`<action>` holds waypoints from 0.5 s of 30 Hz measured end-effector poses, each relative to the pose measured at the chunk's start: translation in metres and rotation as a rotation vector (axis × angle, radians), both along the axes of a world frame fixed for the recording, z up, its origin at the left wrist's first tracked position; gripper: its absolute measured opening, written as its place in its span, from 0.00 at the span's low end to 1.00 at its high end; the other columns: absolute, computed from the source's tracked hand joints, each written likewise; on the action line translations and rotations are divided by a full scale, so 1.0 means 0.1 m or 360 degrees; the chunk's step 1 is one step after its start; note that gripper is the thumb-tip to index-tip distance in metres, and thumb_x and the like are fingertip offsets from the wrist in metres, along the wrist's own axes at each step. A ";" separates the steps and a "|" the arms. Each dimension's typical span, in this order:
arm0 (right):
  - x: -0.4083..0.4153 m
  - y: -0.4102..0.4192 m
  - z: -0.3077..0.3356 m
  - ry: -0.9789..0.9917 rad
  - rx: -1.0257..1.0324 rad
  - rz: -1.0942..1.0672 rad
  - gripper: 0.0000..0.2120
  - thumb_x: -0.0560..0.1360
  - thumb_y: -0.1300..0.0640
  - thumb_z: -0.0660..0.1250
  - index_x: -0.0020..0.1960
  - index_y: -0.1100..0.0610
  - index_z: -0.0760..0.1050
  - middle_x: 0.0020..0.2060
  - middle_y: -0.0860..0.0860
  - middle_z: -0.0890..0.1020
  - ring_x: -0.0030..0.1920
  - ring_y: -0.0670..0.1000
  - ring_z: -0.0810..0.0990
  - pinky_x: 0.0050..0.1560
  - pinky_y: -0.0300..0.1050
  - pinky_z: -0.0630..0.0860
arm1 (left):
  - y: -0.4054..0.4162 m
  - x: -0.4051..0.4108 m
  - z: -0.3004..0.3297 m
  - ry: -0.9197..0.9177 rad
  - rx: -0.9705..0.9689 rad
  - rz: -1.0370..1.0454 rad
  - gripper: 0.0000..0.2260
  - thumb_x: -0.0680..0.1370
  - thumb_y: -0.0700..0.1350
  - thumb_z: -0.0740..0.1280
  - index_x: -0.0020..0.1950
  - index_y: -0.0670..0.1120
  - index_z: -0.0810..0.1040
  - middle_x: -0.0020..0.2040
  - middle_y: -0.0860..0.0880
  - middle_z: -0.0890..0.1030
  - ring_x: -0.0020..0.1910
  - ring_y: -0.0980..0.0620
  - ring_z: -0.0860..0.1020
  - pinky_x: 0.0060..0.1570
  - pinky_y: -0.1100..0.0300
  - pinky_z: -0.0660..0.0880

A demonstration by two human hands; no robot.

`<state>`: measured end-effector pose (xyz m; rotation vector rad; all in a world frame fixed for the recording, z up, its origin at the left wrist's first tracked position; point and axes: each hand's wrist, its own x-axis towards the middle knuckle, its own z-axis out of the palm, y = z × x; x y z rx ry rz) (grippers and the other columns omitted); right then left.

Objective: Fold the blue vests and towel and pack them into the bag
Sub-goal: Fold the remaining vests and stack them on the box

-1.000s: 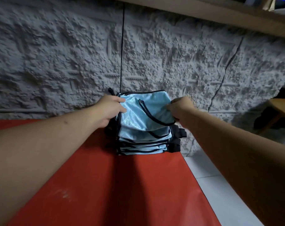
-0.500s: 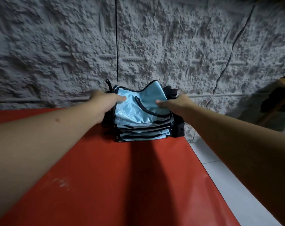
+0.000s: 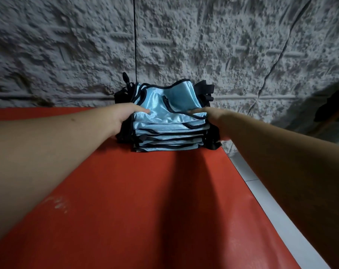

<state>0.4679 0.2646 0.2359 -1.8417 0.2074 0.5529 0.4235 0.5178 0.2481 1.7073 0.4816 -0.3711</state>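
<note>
At frame centre, the left hand (image 3: pixel 124 117) and right hand (image 3: pixel 213 118) clasp a stack of shiny blue black-trimmed vests (image 3: pixel 168 121) — one hand per side — on the red table (image 3: pixel 145 200).

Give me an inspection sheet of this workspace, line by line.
Surface: red smooth tabletop, pale scuff marks near its left side.
Job's things: stack of folded shiny blue vests with black trim at the table's far edge by the wall; no towel or bag seen.
Clutter: nothing seen.
Grippers: left hand and right hand grip the stack's two sides, thumbs on top; fingers mostly hidden.
Cables: thin black line running down the wall.
Surroundings: rough grey textured wall; pale tiled floor at right.
</note>
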 end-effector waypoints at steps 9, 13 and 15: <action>-0.66 0.05 0.02 0.0064 0.0103 -0.0048 0.12 0.69 0.49 0.73 0.45 0.58 0.83 0.43 0.59 0.83 0.41 0.60 0.82 0.48 0.55 0.81 | 0.16 -0.54 0.02 0.0078 -0.0195 -0.0015 0.17 0.71 0.48 0.78 0.55 0.42 0.82 0.43 0.40 0.86 0.37 0.42 0.85 0.35 0.52 0.82; -1.38 0.09 0.10 0.0167 0.0128 -0.0089 0.09 0.73 0.52 0.73 0.43 0.59 0.82 0.36 0.57 0.84 0.31 0.56 0.82 0.34 0.45 0.80 | 0.22 -1.19 0.07 0.0182 -0.0292 -0.0014 0.14 0.72 0.46 0.76 0.55 0.41 0.84 0.42 0.40 0.87 0.34 0.44 0.85 0.36 0.54 0.81; -1.79 0.11 0.16 0.0248 0.0122 -0.0109 0.11 0.71 0.53 0.75 0.46 0.61 0.83 0.36 0.59 0.84 0.30 0.57 0.82 0.31 0.45 0.79 | 0.23 -1.60 0.09 0.0228 -0.0342 -0.0004 0.15 0.72 0.46 0.77 0.55 0.40 0.84 0.44 0.40 0.87 0.36 0.43 0.86 0.38 0.54 0.81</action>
